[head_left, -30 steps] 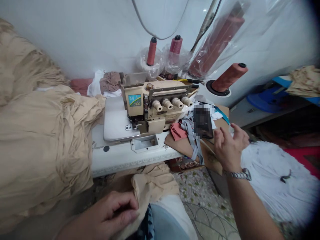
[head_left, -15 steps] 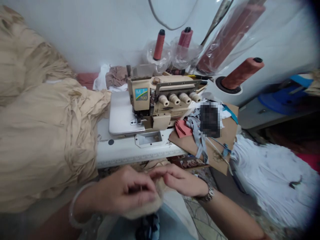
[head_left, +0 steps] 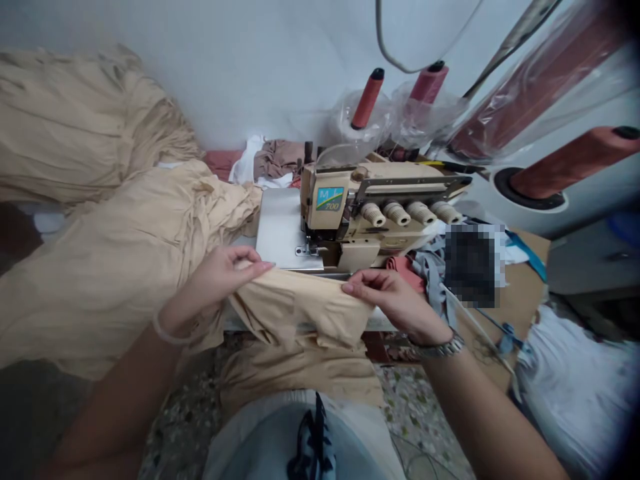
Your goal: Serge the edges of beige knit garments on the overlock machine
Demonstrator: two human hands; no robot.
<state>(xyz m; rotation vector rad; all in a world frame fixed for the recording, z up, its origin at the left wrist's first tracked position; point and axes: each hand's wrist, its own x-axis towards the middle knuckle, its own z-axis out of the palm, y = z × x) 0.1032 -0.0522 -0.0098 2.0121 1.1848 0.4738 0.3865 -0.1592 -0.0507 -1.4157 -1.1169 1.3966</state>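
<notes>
Two-handed, holds a beige cloth (head_left: 305, 303) by its far edge on the near side of the sewing machine (head_left: 390, 207). Pinches the left end with the left hand (head_left: 215, 275) and the right end with the right hand (head_left: 400, 303), with fingers closed against thumbs, stretching the edge nearly straight. Perhaps touches the metal plate (head_left: 280, 227); hard to judge from this angle. Has a beige heap (head_left: 125, 267) at left.

Your bare left hand (head_left: 223, 275) is pinching at its fingertips (head_left: 264, 267), your bare right hand (head_left: 395, 300) is pinching opposite it, and your bare left forearm (head_left: 127, 393) and bare right forearm (head_left: 487, 407) are slanting inward.
</notes>
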